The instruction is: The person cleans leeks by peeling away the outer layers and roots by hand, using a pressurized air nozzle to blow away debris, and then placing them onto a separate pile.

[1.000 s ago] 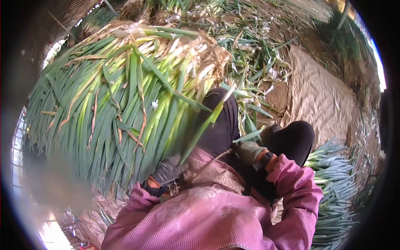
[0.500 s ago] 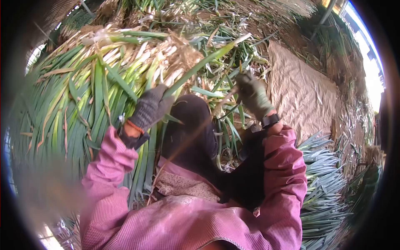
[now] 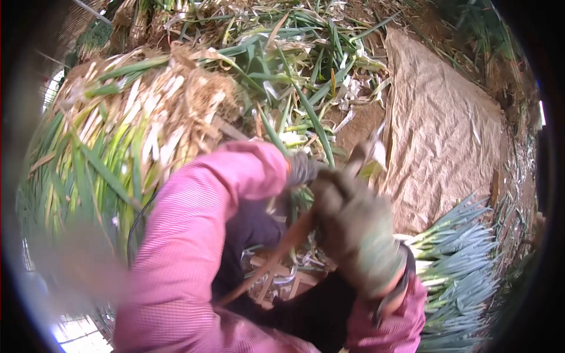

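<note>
My right hand (image 3: 353, 226), in a grey-green glove, is closed in front of my left hand. A long thin brown strip (image 3: 265, 267) runs from it down towards my lap; blur hides its kind. A blurred grey-brown piece (image 3: 358, 157) sticks up beyond the knuckles. My left hand (image 3: 303, 169), in a dark grey knitted glove, is bent inward, its fingers mostly hidden by the right. Beside the hands shows the white and pale-green end of a leek (image 3: 378, 156), seemingly the one in my left hand; the grip itself is covered.
A big heap of untrimmed leeks (image 3: 123, 141) with roots lies at left. Leaf scraps (image 3: 306, 88) litter the ground ahead. Brown sacking (image 3: 441, 135) is spread at right, with a pile of cleaner leeks (image 3: 459, 270) below it.
My left hand has swung right, bringing the leek across to my right hand. My right hand has come lower and nearer the camera. The view has turned right.
</note>
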`<state>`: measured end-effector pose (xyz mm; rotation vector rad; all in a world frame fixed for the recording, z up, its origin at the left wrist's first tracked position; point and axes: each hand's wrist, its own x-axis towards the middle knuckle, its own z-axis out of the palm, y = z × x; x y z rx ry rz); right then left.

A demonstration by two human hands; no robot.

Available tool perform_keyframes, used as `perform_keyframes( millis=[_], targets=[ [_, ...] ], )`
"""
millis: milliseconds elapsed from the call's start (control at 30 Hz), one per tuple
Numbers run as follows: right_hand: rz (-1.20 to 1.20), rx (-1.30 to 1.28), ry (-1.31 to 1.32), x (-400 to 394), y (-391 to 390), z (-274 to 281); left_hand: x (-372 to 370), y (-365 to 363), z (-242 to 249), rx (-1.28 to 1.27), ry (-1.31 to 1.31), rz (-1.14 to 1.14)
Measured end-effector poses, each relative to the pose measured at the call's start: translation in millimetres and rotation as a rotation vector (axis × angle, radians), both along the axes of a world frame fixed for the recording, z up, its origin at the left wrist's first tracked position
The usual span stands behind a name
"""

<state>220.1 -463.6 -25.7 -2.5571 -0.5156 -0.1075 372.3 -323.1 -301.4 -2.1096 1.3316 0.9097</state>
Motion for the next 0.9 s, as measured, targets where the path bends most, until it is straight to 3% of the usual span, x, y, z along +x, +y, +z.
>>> perform_keyframes(
  millis=[100,167,200,333,433,500,600,767,833,867,900],
  targets=[
    [0.121,-0.214,0.009,0,-2,-14,-5,12,-86,0.088,-0.041,0.116],
    [-0.003,-0.328,0.047,-3,3,-13,-2,27,-120,0.135,-0.077,0.170],
    [-0.027,-0.170,0.073,2,1,-20,4,34,-132,0.151,-0.101,0.198],
    [-0.067,-0.113,0.271,15,-4,-30,72,40,-130,0.167,-0.298,0.277],
    [0.110,-0.200,0.269,31,0,-24,177,13,-58,0.071,-0.623,0.319],
    [0.260,-0.272,0.180,44,3,-19,248,9,21,-0.083,-0.887,0.308],
    [0.289,-0.129,0.208,47,11,-27,319,37,146,-0.428,-1.255,0.207],
    [0.303,-0.025,0.127,46,28,-29,282,26,346,-0.428,-0.932,0.187],
    [0.360,-0.057,0.224,46,32,-14,204,41,306,-0.868,-0.666,0.219],
    [0.325,-0.007,0.129,42,33,-10,164,48,286,-1.057,-0.511,0.203],
    [0.289,0.038,0.035,37,34,-11,121,63,262,-1.002,-0.341,0.269]
  ],
)
